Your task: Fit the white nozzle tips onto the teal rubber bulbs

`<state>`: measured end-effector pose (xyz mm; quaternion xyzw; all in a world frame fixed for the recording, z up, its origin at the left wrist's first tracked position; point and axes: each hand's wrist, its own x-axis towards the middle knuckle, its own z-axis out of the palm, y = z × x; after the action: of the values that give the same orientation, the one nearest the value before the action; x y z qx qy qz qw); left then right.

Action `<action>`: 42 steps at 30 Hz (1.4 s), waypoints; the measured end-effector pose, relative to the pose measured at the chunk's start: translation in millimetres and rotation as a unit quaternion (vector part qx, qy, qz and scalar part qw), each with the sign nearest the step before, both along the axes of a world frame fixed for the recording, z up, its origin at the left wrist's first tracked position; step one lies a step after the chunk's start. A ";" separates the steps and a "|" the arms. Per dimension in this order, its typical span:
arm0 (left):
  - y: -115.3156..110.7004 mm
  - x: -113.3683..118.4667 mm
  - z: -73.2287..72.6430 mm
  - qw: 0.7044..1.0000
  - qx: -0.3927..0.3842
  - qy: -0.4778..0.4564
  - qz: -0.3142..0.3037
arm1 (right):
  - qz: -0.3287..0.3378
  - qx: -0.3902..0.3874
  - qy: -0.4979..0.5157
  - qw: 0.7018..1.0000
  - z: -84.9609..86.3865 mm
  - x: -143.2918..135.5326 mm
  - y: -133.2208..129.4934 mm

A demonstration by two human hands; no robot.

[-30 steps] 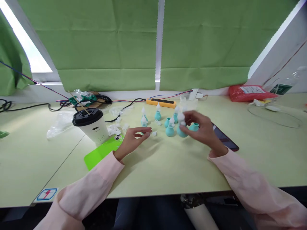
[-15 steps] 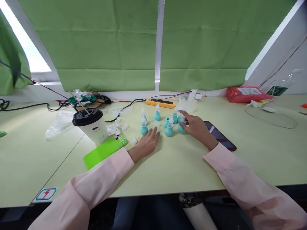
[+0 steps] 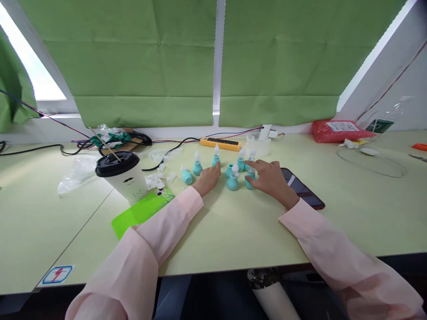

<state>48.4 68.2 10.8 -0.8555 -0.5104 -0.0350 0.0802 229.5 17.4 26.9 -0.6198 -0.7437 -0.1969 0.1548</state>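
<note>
Several small turquoise pots with white flame-shaped tips stand in a loose group on the table. My left hand [image 3: 207,178] is curled, its fingertips against the lower front of a turquoise pot [image 3: 216,159]; its thumb is hidden. Left of that hand one tipped pot [image 3: 187,177] lies over, and an upright pot [image 3: 197,167] stands behind it. My right hand [image 3: 268,178] has thumb and forefinger around a pot [image 3: 250,179] at the group's right. Close by are a front pot [image 3: 232,181] and a pot without a white tip [image 3: 228,170].
A lidded paper cup [image 3: 130,180] and a green phone case [image 3: 140,213] are at the left, by scraps and plastic bags [image 3: 78,171]. A dark phone [image 3: 305,191] lies by my right wrist. Behind are a yellow power strip [image 3: 220,143], cables and a red package [image 3: 340,131].
My left hand has moved away from me to the rear pot, and its spread fingers have curled. The pot to its left has tipped over leftward. My right hand remains at its pot.
</note>
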 end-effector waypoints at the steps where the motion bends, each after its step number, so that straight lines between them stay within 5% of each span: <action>1: 3.1 -0.4 0.5 1.000 -0.005 0.000 0.002 | -0.004 0.003 0.001 1.000 0.2 -0.2 -0.3; 12: 21.8 0.7 0.6 0.999 -0.018 -0.008 0.027 | 0.005 0.062 0.016 0.998 -0.1 -1.3 -1.7; 28: 22.3 3.4 -3.2 0.998 -0.006 -0.043 -0.054 | 0.005 0.139 0.035 0.990 6.8 -6.1 -6.9; 35: -3.3 -13.7 20.1 0.987 0.013 -0.143 -0.073 | 0.055 0.247 0.115 0.961 12.2 -11.0 -27.1; 39: -37.5 -31.4 27.2 0.879 -0.085 -0.448 -0.138 | 0.243 0.218 0.156 0.932 -4.3 -30.3 -41.0; 42: -59.8 -42.1 15.4 0.799 -0.215 -0.545 -0.139 | 0.334 0.113 0.172 0.920 -19.4 -49.5 -46.0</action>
<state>6.4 8.4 26.1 -0.7520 -0.3403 -0.3957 -0.4027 180.1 -28.6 7.6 -0.3385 -0.8422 -0.1068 0.4058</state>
